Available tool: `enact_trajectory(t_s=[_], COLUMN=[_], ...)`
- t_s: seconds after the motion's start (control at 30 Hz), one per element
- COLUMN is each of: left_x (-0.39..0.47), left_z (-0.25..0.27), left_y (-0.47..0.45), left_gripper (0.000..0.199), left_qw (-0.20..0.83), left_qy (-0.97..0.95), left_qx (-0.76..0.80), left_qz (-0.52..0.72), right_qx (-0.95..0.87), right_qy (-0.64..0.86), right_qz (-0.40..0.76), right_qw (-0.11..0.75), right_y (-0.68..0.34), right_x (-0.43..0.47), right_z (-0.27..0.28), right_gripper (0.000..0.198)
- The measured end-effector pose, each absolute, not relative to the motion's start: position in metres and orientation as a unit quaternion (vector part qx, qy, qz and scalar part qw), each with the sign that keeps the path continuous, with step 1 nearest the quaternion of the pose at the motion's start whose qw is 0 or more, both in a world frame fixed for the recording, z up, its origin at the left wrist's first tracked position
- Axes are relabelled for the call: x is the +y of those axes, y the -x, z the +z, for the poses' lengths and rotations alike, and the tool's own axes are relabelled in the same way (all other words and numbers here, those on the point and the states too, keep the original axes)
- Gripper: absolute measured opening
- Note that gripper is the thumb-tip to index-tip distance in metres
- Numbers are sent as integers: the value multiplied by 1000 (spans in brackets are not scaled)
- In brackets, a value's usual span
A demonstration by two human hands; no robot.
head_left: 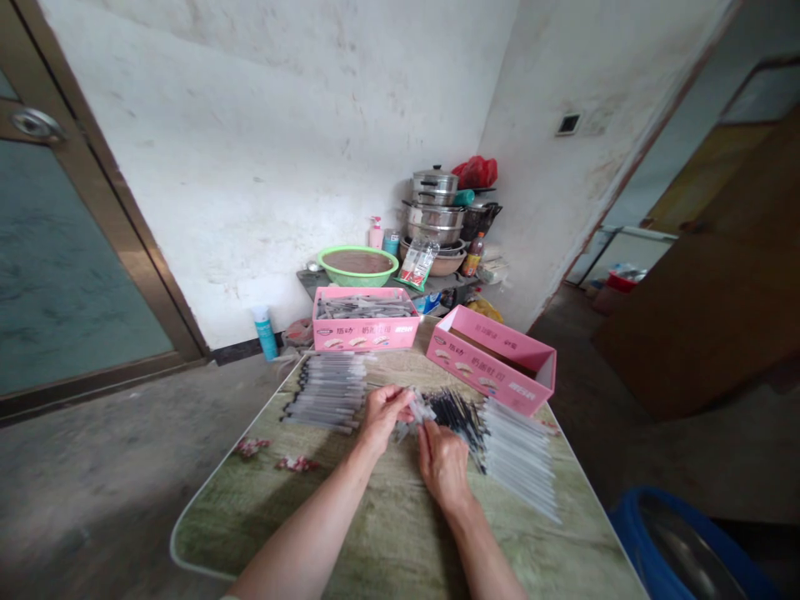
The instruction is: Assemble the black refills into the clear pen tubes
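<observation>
1. Nearest, we find the person's forearms crossing the surface [381, 533]; the area in front of the body is partly screened by them.
2. We note the left hand [388, 408] with thumb and fingers pinched together on some clear parts [422, 407] above the middle of the surface. The right hand [442, 454] is at the same parts, its back towards us; we cannot tell how firmly its fingers are set, as they are largely hidden.
3. Risk, in our judgement: the clear parts look small and smooth, so a loose pinch could let one drop.
4. Just right of the hands lie dark rods [459, 421] at uneven angles. A knuckle brushing them could drive them into the clear tubes [522, 458] alongside and mix the two.
5. The tubes reach towards the right edge; a nudge could, we judge, roll some off, near a blue tub [630, 523].
6. Left of the hands, pens [328, 392] lie in a rough row.
7. Behind these, a pen-filled pink box [368, 335] and a second box [462, 373] block the far side; the second stands just beside the tubes.
8. Beyond, we record a spray can [265, 333], a basin [356, 278] and stacked pots [436, 218].
</observation>
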State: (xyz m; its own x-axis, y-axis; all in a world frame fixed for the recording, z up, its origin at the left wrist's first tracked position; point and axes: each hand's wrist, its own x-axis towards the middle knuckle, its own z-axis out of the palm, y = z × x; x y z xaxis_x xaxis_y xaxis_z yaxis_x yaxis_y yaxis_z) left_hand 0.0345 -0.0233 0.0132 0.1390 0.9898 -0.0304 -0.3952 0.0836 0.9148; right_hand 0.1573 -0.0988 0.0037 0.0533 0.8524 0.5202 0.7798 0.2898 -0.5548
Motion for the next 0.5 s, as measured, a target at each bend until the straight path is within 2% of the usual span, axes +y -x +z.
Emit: enact_trajectory(t_s=[0.07,0.13,0.2,0.3,0.37,0.43,0.5], left_x=[-24,-23,-23,-23,-25,-26,-24], left_z=[14,15,17,19,20,19,17], left_y=[-34,-33,-29,-26,-28,-31,-32], left_gripper=[44,43,42,41,40,39,42], left_qw=[630,628,635,650,657,664,663], left_qy=[-403,-403,-420,-459,-471,-469,-439], left_qx=[372,367,351,324,308,298,314], left_qz=[551,556,546,512,502,500,519], right_qx=[-683,-670,-649,-564,-513,-514,-569], right_qy=[605,606,585,509,471,472,507], right_qz=[-15,20,162,440,533,522,419], right_qw=[408,428,458,479,481,490,493], right_y=[-155,-154,-155,-159,-161,-162,-161], right_x=[-99,-100,-100,-99,-99,-100,-102], right_z=[5,7,8,8,9,8,7], right_gripper=[43,43,46,53,56,54,50])
